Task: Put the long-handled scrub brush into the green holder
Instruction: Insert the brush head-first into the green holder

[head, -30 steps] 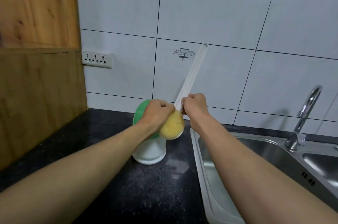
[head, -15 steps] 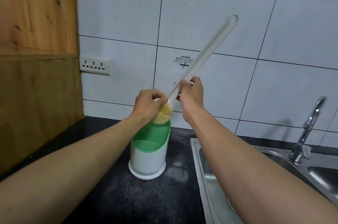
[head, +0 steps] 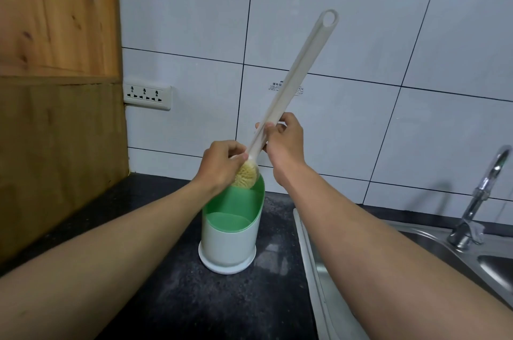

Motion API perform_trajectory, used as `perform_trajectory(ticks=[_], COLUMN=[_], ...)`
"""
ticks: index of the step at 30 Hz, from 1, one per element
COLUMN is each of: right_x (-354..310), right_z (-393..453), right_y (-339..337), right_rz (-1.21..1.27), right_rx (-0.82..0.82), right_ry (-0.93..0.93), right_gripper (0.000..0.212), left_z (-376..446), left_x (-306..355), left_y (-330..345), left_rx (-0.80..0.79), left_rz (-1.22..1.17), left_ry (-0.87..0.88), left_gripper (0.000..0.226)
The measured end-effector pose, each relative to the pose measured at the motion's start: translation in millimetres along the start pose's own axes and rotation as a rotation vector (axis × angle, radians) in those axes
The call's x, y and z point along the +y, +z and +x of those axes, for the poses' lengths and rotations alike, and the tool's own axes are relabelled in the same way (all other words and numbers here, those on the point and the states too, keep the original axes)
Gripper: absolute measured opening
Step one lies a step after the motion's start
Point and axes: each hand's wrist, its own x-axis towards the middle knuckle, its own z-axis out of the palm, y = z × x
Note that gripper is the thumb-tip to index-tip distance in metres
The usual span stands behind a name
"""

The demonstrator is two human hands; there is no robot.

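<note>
While both forearms reach out across the dark countertop, I start with what sits closest: the green holder, upright on its white base just left of the steel sink. Its mouth is open and, as far as I can see, nothing is inside yet.

Right above the back rim, my left hand is curled shut around the neck of the long-handled scrub brush, just over the yellow bristle head, which hovers at the opening, not yet clearly inside. My right hand is pinched closed on the lower handle a little higher up. The handle leans up and to the right, away from me, its hanging hole ending in front of the white wall tiles.

My worry is the tilt. If I push down at this angle, the bristle head may catch the holder's high back wall and tip or skid the light holder on the counter, perhaps toward the sink edge. Letting go early would be worse: the long handle is top-heavy and could lever the brush out. I judge it wants straightening before lowering.

Farther back, a wall socket sits left, the tap right.
</note>
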Motion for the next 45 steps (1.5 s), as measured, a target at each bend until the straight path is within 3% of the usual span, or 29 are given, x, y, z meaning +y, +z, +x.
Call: perform_trajectory(ticks=[23, 33, 41, 45], right_x=[35, 47, 51, 50], right_z=[8, 8, 6, 6], right_y=[-12, -9, -14, -15], right_rz=[-0.419, -0.488, -0.542, -0.529], right_rx=[-0.005, -0.066, -0.106, -0.084], right_ry=[0.067, 0.050, 0.047, 0.071], right_gripper=[0.014, 0.021, 0.007, 0.024], left_z=[-8, -8, -11, -10], left_x=[-4, -10, -12, -9], left_y=[9, 8, 10, 10], left_rx=[-0.065, -0.112, -0.148, -0.163], left_rz=[0.346, 0.493, 0.622, 0.650], left_ry=[0.036, 0.080, 0.127, 0.116], left_gripper=[0.010, 0.019, 0.020, 0.018])
